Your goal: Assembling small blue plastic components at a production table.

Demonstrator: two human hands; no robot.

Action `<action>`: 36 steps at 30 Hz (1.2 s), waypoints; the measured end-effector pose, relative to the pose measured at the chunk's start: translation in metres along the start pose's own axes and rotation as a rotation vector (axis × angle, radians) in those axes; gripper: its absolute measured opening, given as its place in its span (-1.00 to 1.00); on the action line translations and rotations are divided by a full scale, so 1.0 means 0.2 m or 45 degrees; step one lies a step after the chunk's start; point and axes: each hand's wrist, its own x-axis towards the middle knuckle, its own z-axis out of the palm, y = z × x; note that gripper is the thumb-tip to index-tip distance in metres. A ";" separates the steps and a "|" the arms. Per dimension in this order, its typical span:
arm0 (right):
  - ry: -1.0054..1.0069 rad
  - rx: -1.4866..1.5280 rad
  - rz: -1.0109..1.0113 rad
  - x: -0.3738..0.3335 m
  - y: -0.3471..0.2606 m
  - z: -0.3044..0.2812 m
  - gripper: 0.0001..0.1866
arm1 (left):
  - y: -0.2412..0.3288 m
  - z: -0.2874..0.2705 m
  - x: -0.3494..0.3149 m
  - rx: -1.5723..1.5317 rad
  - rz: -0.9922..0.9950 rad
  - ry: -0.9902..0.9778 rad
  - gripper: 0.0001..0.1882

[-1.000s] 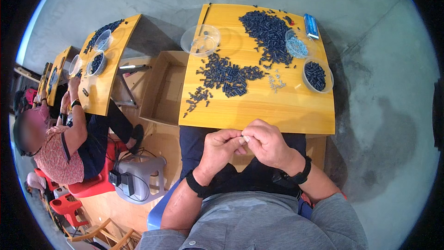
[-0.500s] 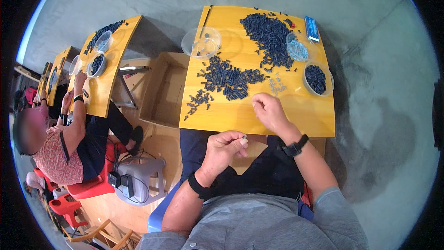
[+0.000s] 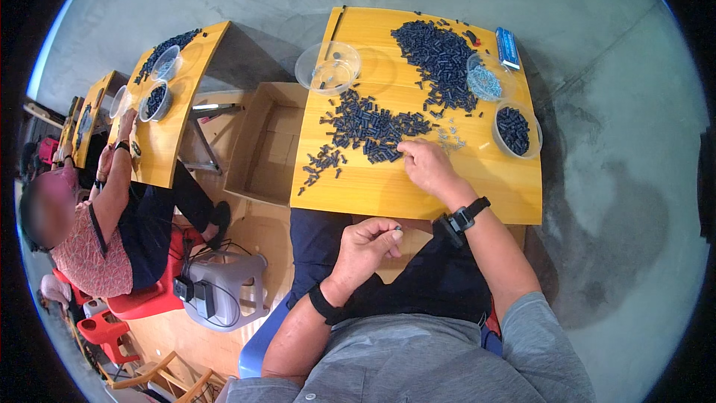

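Note:
My left hand (image 3: 365,250) is over my lap, just off the table's near edge. Its thumb and forefinger pinch a tiny dark piece (image 3: 397,228), too small to name. My right hand (image 3: 432,168) reaches over the table, fingers drawn together at the near right edge of a pile of small black cylindrical pieces (image 3: 373,127). Whatever those fingertips hold, if anything, is hidden. Beside that hand lies a scatter of small silvery pieces (image 3: 451,138).
On the yellow table (image 3: 485,186) are a larger heap of black pieces (image 3: 436,56), a tub of light-blue pieces (image 3: 485,83), a tub of black pieces (image 3: 513,130), a nearly bare clear tub (image 3: 328,69) and a blue box (image 3: 507,48). A cardboard box (image 3: 265,142) and a co-worker (image 3: 104,239) are left.
My right hand has moved left and slightly away from me, to the edge of the black pile. My left hand has shifted slightly, still pinching.

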 end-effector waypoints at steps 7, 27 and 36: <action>-0.073 -0.057 -0.022 0.02 0.01 -0.05 -0.77 | -0.02 0.00 0.01 -0.023 -0.003 0.020 -0.93; -0.098 -0.125 -0.007 0.02 0.01 -0.03 -0.89 | -0.01 0.00 0.03 0.042 0.048 0.082 -0.89; 0.011 0.491 0.303 -0.05 -0.02 -0.08 -0.95 | 0.10 -0.02 0.00 -0.065 0.234 0.130 -0.87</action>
